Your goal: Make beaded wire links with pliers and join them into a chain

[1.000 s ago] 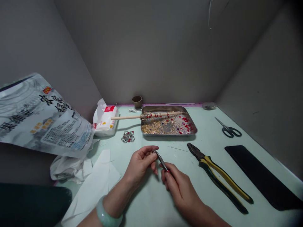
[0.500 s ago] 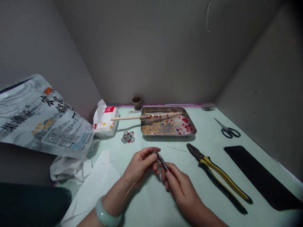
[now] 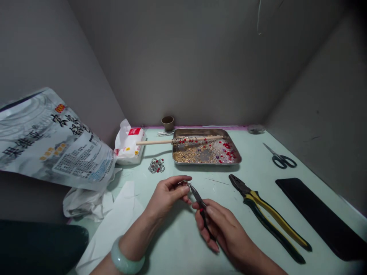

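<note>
Between thumb and fingers, my left hand (image 3: 169, 193) pinches something small and shiny, mostly hidden and too tiny to name. My right hand (image 3: 222, 225) is wrapped round needle-nose pliers (image 3: 197, 196) with dark handles and a bit of red. The pliers' tips meet the left fingertips, at the shiny piece. Behind the left hand lies a beaded flower (image 3: 156, 165) of grey and red beads. A metal tray (image 3: 208, 164) farther back holds gold, clear and red beads. Across it rests a wooden stick (image 3: 155, 143) with beaded strands wound round it.
Large pliers (image 3: 266, 214), scissors (image 3: 279, 158) and a black flat strip (image 3: 318, 217) lie to the right. On the left are a tissue pack (image 3: 130, 147), white paper (image 3: 113, 227) and a big printed bag (image 3: 57, 141). A small brown cup (image 3: 168, 123) stands at the back.
My right hand has opened its grip somewhat, so more of the pliers' handles shows. The left fingers have spread slightly round the small piece. The view has shifted a little.
</note>
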`<state>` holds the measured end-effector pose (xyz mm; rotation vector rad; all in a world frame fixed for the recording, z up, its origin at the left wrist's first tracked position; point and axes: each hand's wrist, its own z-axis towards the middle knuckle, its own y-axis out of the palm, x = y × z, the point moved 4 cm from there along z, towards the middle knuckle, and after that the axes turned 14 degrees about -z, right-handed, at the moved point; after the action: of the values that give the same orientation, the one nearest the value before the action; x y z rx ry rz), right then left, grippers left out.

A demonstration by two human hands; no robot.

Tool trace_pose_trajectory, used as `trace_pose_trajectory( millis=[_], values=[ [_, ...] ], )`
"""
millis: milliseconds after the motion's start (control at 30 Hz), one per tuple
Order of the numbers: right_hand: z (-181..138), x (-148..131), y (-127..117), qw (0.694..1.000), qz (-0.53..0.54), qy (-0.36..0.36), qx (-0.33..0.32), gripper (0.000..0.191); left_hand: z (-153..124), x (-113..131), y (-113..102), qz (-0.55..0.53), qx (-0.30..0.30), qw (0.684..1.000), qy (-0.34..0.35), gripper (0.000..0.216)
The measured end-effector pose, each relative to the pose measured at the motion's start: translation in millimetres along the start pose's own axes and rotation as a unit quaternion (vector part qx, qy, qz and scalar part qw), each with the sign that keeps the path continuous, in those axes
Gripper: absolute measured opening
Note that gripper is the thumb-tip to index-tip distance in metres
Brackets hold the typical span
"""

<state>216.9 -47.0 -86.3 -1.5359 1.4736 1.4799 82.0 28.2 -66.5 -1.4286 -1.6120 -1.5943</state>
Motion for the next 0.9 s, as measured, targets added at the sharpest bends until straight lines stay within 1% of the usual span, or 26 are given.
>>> trace_pose_trajectory(
  millis=[100, 200, 300, 367, 433, 500, 567, 633, 700, 767, 900],
  values=[
    [0, 1, -5, 0.998, -0.053, -0.014, 0.016, 0.033, 0, 2, 0, -0.027, -0.021, 0.999, -0.002, 0.038],
    [0, 1, -7, 0.997, -0.069, -0.022, 0.009, 0.034, 0, 4, 1, -0.023, -0.029, 0.999, 0.006, 0.029],
    [-1, 0, -9, 0.993, -0.115, -0.024, 0.016, 0.034, 0, 6, 0, 0.016, -0.007, 1.000, 0.025, 0.023],
    [-2, -2, -11, 0.983, -0.177, -0.032, 0.042, 0.033, 0, 7, -1, 0.045, 0.016, 0.998, 0.051, 0.020],
    [-3, -6, -15, 0.958, -0.267, -0.063, 0.084, 0.029, 0, 9, -2, 0.074, 0.037, 0.994, 0.077, 0.018],
    [-4, -11, -19, 0.917, -0.363, -0.107, 0.126, 0.025, -1, 10, -1, 0.103, 0.051, 0.989, 0.098, 0.016],
    [-6, -15, -20, 0.878, -0.432, -0.140, 0.148, 0.022, -1, 11, 0, 0.126, 0.059, 0.984, 0.112, 0.016],
    [-6, -16, -20, 0.851, -0.474, -0.161, 0.160, 0.022, -1, 11, 0, 0.143, 0.063, 0.980, 0.123, 0.016],
    [-7, -17, -18, 0.832, -0.501, -0.174, 0.166, 0.022, -1, 10, -1, 0.158, 0.064, 0.976, 0.132, 0.016],
    [-7, -18, -16, 0.819, -0.518, -0.184, 0.166, 0.022, -2, 9, -1, 0.173, 0.061, 0.972, 0.146, 0.014],
    [-7, -20, -13, 0.808, -0.531, -0.190, 0.171, 0.022, -2, 7, -1, 0.181, 0.051, 0.967, 0.174, 0.012]
  ],
)
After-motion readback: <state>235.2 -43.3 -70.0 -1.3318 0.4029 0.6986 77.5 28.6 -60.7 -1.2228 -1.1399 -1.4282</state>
